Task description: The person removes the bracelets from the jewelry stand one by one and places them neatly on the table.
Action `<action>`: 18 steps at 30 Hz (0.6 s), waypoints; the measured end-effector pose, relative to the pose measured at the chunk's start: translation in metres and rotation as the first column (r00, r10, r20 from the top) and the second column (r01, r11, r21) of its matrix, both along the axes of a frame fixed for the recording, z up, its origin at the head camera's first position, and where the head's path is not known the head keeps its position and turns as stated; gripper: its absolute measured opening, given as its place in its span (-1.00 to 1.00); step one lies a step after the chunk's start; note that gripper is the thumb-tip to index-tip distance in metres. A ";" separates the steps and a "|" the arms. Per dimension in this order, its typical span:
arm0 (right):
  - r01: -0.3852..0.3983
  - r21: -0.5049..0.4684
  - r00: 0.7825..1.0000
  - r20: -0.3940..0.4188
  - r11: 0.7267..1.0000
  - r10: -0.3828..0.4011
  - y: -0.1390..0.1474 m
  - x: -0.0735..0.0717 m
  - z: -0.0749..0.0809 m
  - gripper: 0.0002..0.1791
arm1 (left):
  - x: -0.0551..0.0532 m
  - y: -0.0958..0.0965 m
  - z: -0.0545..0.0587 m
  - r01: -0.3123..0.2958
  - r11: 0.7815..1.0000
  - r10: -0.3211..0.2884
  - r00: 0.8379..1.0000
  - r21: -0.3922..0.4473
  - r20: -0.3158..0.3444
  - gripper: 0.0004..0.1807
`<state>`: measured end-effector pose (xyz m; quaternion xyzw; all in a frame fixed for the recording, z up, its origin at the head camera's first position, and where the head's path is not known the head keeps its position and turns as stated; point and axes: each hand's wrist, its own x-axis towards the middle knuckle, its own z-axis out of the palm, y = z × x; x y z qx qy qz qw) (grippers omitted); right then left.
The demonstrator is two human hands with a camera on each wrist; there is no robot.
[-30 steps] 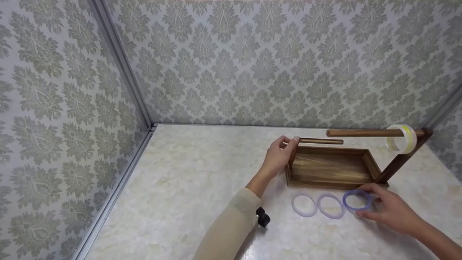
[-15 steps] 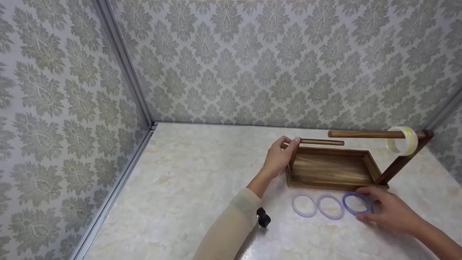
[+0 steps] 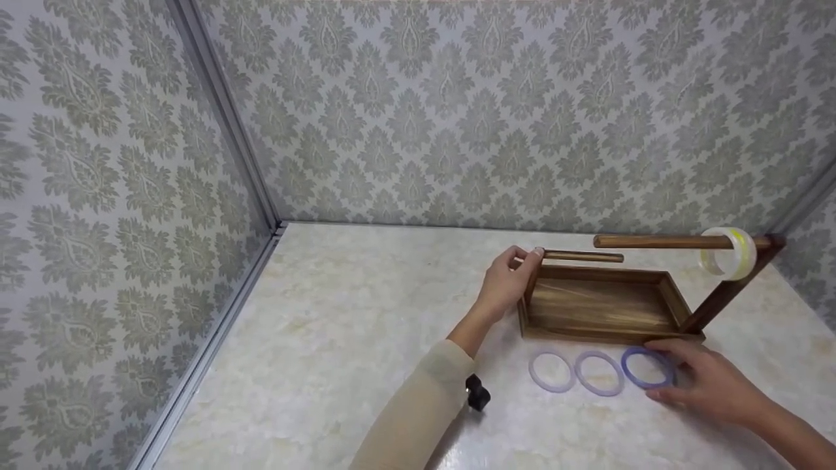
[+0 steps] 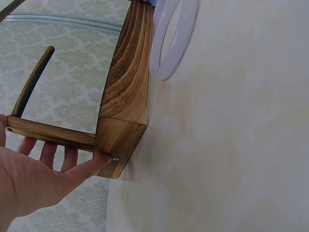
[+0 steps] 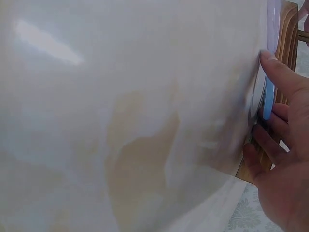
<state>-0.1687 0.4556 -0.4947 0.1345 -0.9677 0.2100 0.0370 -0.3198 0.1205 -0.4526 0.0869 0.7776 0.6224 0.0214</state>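
In the head view my left hand grips the short upright at the left end of a brown wooden jewelry stand. The left wrist view shows its thumb pressed to the tray corner and its fingers behind the post. My right hand holds a blue bangle flat by the tray's front, thumb at the near edge and index finger at the far edge. To its left lie two pale lavender bangles in a row. The blue rim shows between the fingers in the right wrist view.
A long upper bar on a tall right post carries a white and yellow band. Below it, a shorter bar juts from the left upright. A black clip sits by the left sleeve. Patterned walls enclose the table.
The blue bangle has gone from slightly tilted to lying flat in line with the lavender ones, with my right hand settling lower around it. My left hand keeps its hold on the stand.
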 end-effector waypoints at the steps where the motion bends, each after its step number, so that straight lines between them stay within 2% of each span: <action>1: -0.004 0.004 1.000 -0.008 1.000 0.004 0.000 0.000 0.000 -0.13 | 0.000 0.000 0.000 0.003 1.000 -0.003 1.000 0.002 -0.002 -0.61; 18: -0.026 0.020 1.000 0.002 0.999 0.026 0.001 -0.002 0.003 -0.14 | -0.001 0.000 -0.001 0.008 1.000 -0.007 1.000 0.023 -0.018 -0.61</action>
